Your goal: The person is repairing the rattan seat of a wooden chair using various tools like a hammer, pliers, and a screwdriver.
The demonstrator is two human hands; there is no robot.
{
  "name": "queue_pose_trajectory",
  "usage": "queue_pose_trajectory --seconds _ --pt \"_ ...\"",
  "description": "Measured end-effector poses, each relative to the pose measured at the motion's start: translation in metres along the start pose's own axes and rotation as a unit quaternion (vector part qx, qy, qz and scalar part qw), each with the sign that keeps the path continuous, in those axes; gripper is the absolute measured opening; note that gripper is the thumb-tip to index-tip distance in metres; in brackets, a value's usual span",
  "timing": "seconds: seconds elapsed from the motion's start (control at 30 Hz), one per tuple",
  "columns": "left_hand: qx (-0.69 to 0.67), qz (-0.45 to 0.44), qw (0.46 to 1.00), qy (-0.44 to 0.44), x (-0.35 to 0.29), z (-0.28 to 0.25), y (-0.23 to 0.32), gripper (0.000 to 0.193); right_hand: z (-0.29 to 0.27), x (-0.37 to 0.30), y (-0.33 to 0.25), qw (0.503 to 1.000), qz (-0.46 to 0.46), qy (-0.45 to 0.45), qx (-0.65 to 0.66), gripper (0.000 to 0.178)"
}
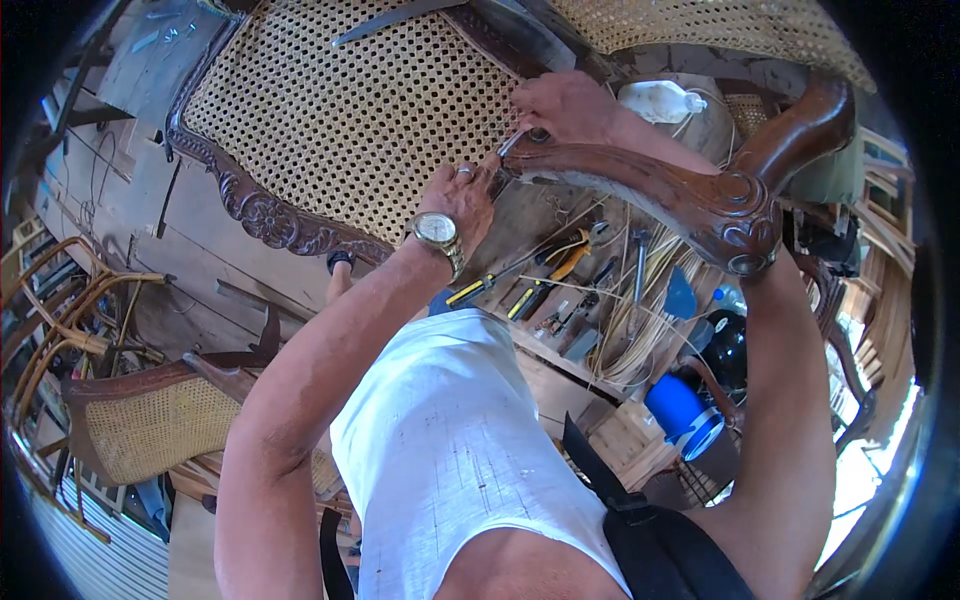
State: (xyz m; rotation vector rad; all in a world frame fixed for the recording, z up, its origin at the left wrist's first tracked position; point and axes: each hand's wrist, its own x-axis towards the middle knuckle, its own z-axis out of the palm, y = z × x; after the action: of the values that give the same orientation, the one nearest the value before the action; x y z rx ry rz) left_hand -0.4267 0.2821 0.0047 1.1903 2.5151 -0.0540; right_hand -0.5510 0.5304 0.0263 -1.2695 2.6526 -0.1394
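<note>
A carved dark wooden chair [285, 235] with a woven cane panel [350, 120] lies before me. My left hand [462, 205], wearing a watch [437, 232] and a ring, has its fingers closed together at the panel's right edge. Just beyond its fingertips shows a thin pale strip [512, 140], too small to name. Behind the carved wooden arm [640, 180] of the chair, my right hand [568, 105] bends its fingers down onto the cane edge near that strip. What its fingertips hold, if anything, is hidden. A long grey blade [395, 18] rests across the cane's far side.
Below the chair arm lie yellow-and-black handled tools [470, 290], orange-handled pliers [570, 258] and loose cane strands [625, 340]. A white bottle [660, 101] is beyond the arm. A blue container [685, 412] stands lower right. Another cane-panelled piece [160, 425] and a rattan frame [85, 290] are left.
</note>
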Motion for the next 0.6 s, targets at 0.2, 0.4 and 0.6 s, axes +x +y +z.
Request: queue_pose_trajectory --seconds 0.2,0.4,0.6 --pt "0.009 0.006 1.000 0.017 -0.002 0.001 0.000 0.028 -0.023 -0.006 0.008 0.984 0.170 0.015 0.049 0.034" --pt "-0.016 0.003 0.999 0.034 -0.001 0.005 0.000 0.027 0.000 0.011 -0.016 0.990 0.095 -0.009 0.109 0.031" --pt "-0.011 0.007 0.999 0.041 0.000 0.009 -0.001 0.026 -0.025 0.021 -0.005 0.986 0.109 -0.037 0.121 0.035"
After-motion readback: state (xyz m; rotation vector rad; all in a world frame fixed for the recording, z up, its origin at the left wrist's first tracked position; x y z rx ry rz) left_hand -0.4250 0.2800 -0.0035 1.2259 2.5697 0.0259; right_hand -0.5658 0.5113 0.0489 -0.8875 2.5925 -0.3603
